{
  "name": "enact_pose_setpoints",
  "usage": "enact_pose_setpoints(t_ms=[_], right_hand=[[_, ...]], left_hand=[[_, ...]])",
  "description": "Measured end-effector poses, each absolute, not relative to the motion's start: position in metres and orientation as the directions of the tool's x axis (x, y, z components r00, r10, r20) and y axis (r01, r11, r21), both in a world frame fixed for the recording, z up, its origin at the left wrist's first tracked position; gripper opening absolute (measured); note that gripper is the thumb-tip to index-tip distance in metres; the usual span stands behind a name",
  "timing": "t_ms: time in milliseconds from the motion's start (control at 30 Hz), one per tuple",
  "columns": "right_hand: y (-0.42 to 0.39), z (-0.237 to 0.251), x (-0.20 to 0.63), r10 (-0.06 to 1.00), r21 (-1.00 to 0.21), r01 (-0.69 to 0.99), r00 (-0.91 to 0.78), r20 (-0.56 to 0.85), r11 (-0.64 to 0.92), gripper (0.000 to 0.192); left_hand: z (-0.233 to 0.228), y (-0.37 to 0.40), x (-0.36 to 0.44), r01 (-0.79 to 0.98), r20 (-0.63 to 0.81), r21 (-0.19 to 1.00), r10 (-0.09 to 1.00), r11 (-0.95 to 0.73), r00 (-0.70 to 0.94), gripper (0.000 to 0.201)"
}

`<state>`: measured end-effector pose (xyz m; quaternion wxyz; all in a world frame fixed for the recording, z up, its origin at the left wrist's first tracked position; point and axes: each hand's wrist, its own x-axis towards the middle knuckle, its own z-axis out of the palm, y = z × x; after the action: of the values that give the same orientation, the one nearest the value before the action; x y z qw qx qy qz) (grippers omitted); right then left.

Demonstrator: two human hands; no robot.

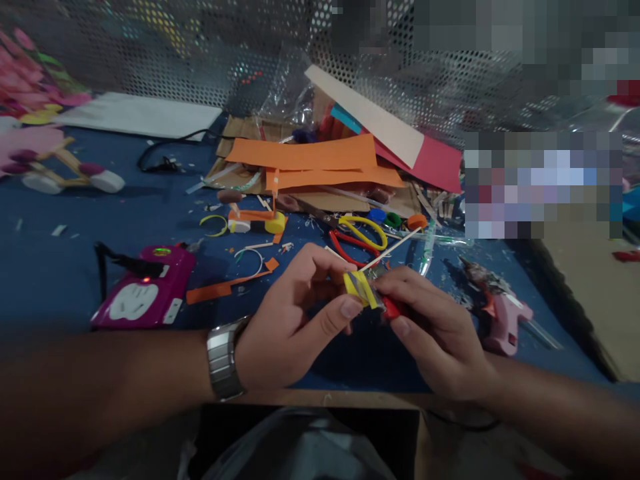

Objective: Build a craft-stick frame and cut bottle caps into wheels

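Both hands meet over the near edge of the desk [60, 280]. The left hand [295, 320] pinches a small yellow piece [361, 288] between thumb and fingers; the right hand [435, 333] closes on its red end. A thin stick [397, 250] runs from it, away and rightward, toward the scissors [357, 237] just beyond.

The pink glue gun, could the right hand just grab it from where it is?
Probably yes, but not straight away. The glue gun lies uncovered on the blue table just beside the right hand. That hand is busy, though, pinching a small yellow piece together with the left hand.
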<state>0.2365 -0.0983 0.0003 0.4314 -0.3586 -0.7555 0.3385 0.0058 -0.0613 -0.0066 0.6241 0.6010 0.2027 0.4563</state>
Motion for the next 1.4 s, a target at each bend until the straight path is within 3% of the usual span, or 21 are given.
enact_pose_setpoints(t_ms=[533,633,800,900,1400], right_hand=[[-0.099,0.0,0.234,0.789,-0.767,0.241,-0.356,0.5,0.595,0.048],[-0.099,0.0,0.234,0.793,-0.775,0.236,-0.361,0.49,0.586,0.046],[-0.098,0.001,0.234,0.818,-0.803,0.237,-0.356,0.452,0.547,0.046],[-0.099,0.0,0.234,0.815,-0.798,0.236,-0.351,0.462,0.554,0.047],[-0.097,-0.001,0.234,0.769,-0.771,0.187,-0.381,0.514,0.608,0.055]], left_hand=[[-0.004,-0.059,0.004,-0.267,0.427,0.903,0.777,-0.337,0.462,0.02],[-0.003,-0.06,0.006,-0.315,0.381,0.915,0.799,-0.253,0.465,0.021],[-0.001,-0.056,0.01,-0.344,0.154,0.937,0.817,0.058,0.556,0.032],[0.0,-0.057,0.012,-0.324,0.127,0.941,0.785,0.098,0.606,0.037],[0.006,-0.056,0.004,-0.17,0.3,0.954,0.734,-0.248,0.609,0.036]])
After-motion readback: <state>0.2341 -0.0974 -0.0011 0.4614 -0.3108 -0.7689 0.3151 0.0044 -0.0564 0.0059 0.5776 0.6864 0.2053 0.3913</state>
